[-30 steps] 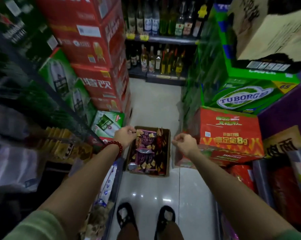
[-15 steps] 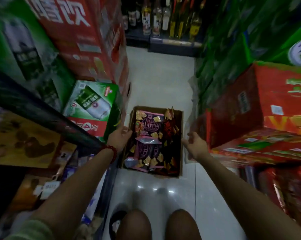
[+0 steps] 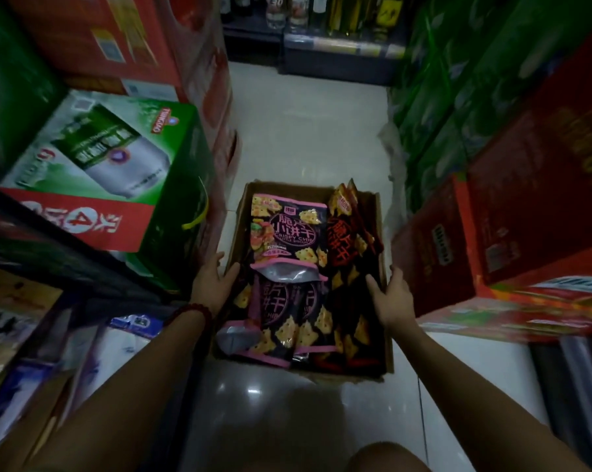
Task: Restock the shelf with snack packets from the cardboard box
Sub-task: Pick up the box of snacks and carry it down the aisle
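Starting at the far left, a shelf (image 3: 49,335) edge runs close by with blurred packets on it, presumably the place to be restocked, though which slot cannot be told. Above it sits a green beer carton (image 3: 110,165) under red cartons (image 3: 117,39), stacked to leave the aisle free.

Next comes the left hand (image 3: 212,284), a red bead bracelet (image 3: 192,313) on its wrist. Its fingers lie fairly straight along the outer left wall of the cardboard box (image 3: 388,335), thumb toward the inside edge; it looks set to grip the wall but is not plainly closed on it.

The box stands on the pale tiled floor (image 3: 304,131) between the stacks, open at the top, so the stock is easy to reach. Inside, pink-trimmed snack packets (image 3: 287,229) lie flat on the left and red snack packets (image 3: 347,240) stand on edge along the right, filling the box.

The right hand (image 3: 395,301) meets the box's right wall, thumb over the rim beside the red packets, fingers outside. Whether it has fully closed on the cardboard cannot be told. Both hands flank the box, so lifting or shifting it seems likelier than picking a packet.

Farthest right, red cases (image 3: 526,216) and green cases (image 3: 458,80) wall in the aisle.
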A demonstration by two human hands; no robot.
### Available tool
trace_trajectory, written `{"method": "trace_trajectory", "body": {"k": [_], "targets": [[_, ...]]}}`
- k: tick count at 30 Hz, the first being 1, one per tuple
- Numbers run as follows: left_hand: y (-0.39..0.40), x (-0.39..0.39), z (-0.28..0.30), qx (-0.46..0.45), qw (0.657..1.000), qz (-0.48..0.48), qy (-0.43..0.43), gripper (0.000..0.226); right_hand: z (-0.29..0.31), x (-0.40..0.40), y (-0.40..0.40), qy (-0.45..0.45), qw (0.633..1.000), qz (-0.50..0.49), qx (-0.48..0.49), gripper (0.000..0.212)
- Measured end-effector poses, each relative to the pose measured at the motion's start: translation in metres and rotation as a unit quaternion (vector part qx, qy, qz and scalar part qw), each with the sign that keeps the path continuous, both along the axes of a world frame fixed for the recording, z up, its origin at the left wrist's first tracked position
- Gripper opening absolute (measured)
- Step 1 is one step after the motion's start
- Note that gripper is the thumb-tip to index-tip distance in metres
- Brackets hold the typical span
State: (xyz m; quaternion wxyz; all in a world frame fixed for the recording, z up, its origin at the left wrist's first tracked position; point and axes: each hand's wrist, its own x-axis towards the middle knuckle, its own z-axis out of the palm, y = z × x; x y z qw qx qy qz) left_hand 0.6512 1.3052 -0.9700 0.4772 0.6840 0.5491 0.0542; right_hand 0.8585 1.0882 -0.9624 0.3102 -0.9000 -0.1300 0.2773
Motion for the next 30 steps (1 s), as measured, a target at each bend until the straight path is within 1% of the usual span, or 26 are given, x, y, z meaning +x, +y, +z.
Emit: {"method": "trace_trajectory", "body": {"k": [3,5,7,11,15,18,21,24,26,30], "targets": [[0.002,0.000,-0.025,-0.007,1.000,-0.013,0.005,0.052,-0.021,0.004,-0.002,0.007,1.000,-0.006,0.000,0.052],[0.003,-0.003,-0.036,0.003,1.000,-0.024,0.001,0.048,-0.030,0.004,-0.003,-0.004,1.000,-0.002,0.002,0.040],[0.006,-0.003,-0.045,0.028,0.999,-0.038,-0.001,0.044,-0.037,0.005,-0.004,-0.026,1.000,0.005,0.001,0.033],[0.004,0.003,-0.049,0.059,0.996,-0.059,-0.021,0.040,-0.046,0.005,-0.005,-0.064,0.998,0.001,0.005,0.033],[0.001,0.006,-0.047,0.069,0.995,-0.044,-0.050,0.037,-0.045,0.006,-0.005,-0.075,0.997,-0.004,0.012,0.033],[-0.004,0.000,-0.042,0.071,0.994,-0.053,-0.062,0.036,-0.038,0.005,-0.007,-0.082,0.996,-0.003,0.022,0.032],[-0.016,-0.011,-0.024,0.052,0.995,-0.046,-0.069,0.036,-0.015,0.000,-0.014,-0.079,0.997,0.002,0.015,0.034],[-0.028,-0.025,0.010,0.008,0.996,-0.036,-0.077,0.039,0.030,-0.008,-0.023,-0.074,0.997,0.015,-0.006,0.035],[-0.036,-0.034,0.044,-0.017,0.996,-0.026,-0.081,0.041,0.069,-0.012,-0.029,-0.070,0.997,0.022,-0.013,0.034],[-0.053,-0.050,0.129,-0.036,0.996,-0.008,-0.076,0.039,0.151,-0.022,-0.040,-0.067,0.997,0.035,-0.008,0.032]]}}
